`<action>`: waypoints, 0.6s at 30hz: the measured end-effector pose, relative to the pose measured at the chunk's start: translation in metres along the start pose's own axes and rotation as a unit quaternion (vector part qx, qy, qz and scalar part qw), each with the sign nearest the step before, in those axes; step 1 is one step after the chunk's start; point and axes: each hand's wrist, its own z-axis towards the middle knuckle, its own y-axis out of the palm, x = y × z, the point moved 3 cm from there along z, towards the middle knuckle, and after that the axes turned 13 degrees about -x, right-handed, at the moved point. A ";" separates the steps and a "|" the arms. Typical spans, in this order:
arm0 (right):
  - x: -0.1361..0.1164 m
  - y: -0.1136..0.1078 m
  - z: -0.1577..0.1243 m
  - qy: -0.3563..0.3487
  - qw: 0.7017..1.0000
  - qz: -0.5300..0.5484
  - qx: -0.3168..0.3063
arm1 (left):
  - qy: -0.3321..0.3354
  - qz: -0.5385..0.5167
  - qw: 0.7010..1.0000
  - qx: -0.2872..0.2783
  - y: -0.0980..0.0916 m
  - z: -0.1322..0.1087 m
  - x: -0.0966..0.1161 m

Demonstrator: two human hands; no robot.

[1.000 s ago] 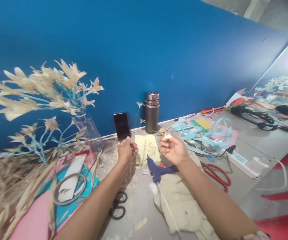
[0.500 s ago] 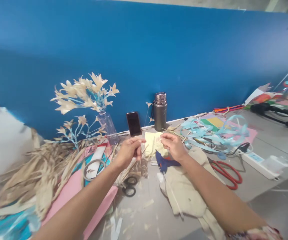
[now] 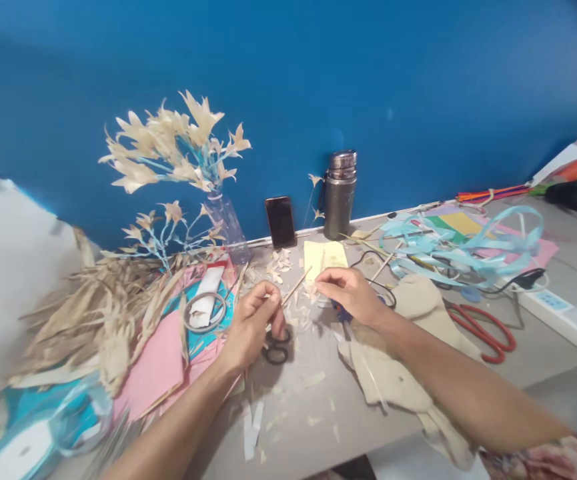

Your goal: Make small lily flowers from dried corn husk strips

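My left hand (image 3: 257, 325) is closed around a thin brown stick (image 3: 297, 287), whose tip points up and to the right. Facing it, my right hand (image 3: 349, 293) has thumb and forefinger pinched together near that tip; whatever they hold is too small to make out. A blue glue gun (image 3: 339, 311) lies under my right hand, mostly covered by it. Just beyond the fingers is a yellow paper pad (image 3: 325, 254). Black-handled scissors (image 3: 276, 349) lie beside my left hand, partly hidden. Pale petal-like scraps (image 3: 279, 265) are scattered on the table (image 3: 318, 400).
Dried husks (image 3: 88, 327) and pink paper (image 3: 155, 363) cover the left side. Pale flowers stand in a clear bottle (image 3: 228, 227). A phone (image 3: 281, 222) and a flask (image 3: 341, 197) stand by the wall. Right are a cloth glove (image 3: 388, 380), red-handled scissors (image 3: 485, 333), blue ribbon (image 3: 513, 233), a power strip (image 3: 551, 310).
The view has shifted, so the scene sits higher and further right. Both hands have come nearer to me; the stick now shows clearly, and my right hand covers much of the glue gun.
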 end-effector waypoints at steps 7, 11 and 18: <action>0.006 0.005 0.000 0.010 0.996 -0.078 -0.029 | -0.063 -0.234 0.969 -0.045 -0.009 -0.003 -0.019; 0.007 0.001 -0.001 0.012 0.996 -0.079 -0.031 | -0.075 -0.198 0.977 -0.021 -0.013 0.000 -0.025; 0.008 -0.005 0.002 0.008 0.997 -0.077 -0.005 | -0.100 -0.128 0.986 0.030 -0.020 -0.002 -0.030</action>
